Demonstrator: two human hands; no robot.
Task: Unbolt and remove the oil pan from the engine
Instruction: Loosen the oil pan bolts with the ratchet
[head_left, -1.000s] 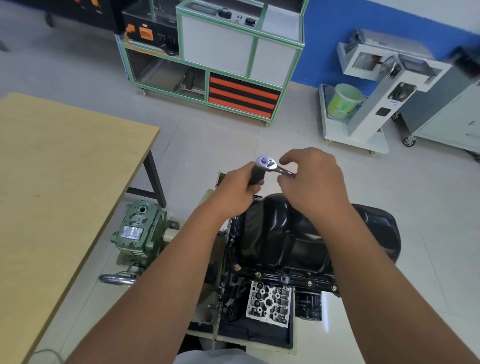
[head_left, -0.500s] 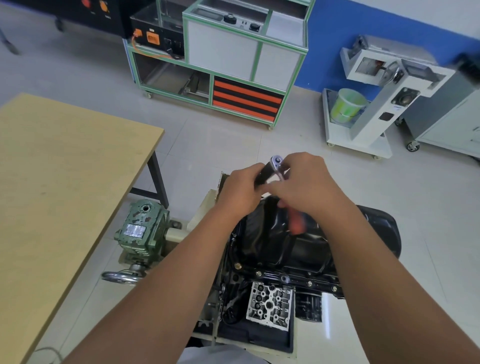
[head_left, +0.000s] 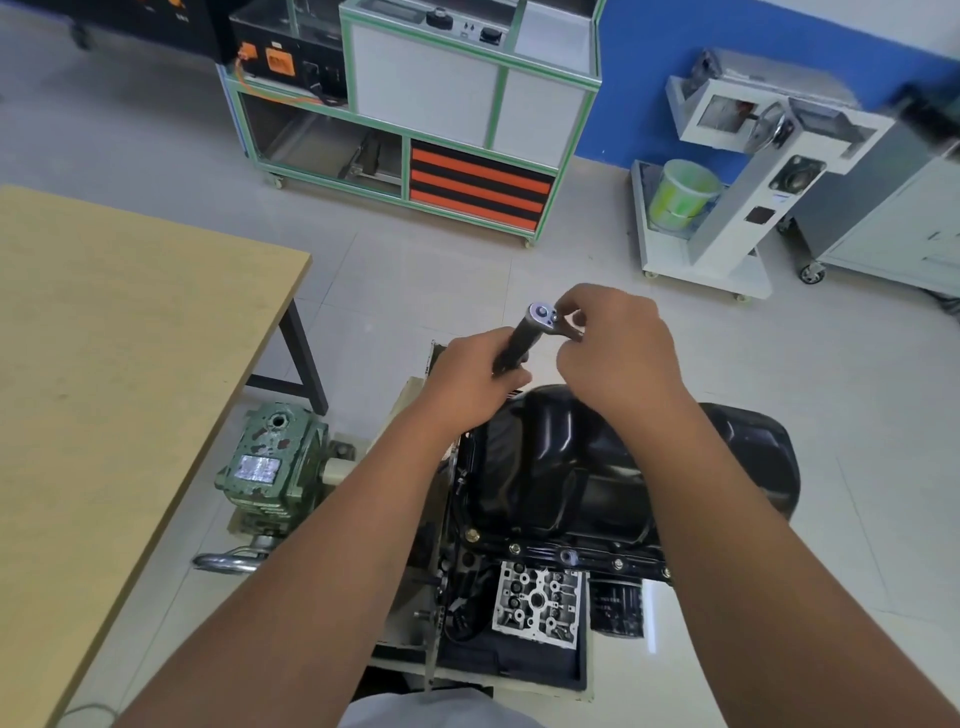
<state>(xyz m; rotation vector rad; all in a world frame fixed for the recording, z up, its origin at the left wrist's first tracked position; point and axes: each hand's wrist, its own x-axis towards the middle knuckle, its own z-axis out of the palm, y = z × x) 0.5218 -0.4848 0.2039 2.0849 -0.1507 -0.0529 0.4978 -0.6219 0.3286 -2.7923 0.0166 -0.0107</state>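
Left hand (head_left: 470, 382) grips the ratchet (head_left: 524, 338) handle; right hand (head_left: 613, 348) pinches at its head, above the oil pan (head_left: 571, 467). Best set direction firmly, then seat squarely on a flange bolt (head_left: 514, 548).

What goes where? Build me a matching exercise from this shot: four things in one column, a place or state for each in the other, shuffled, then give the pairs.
Things:
1. ratchet
2. oil pan
3. green bucket
4. wooden table

Places or states:
A. on the white cart by the blue wall
B. at the left of the view, beside the engine stand
C. gripped by the left hand, its head touched by the right hand
D. black, atop the engine, bolts along its near flange

Pairs: 1-C, 2-D, 3-A, 4-B
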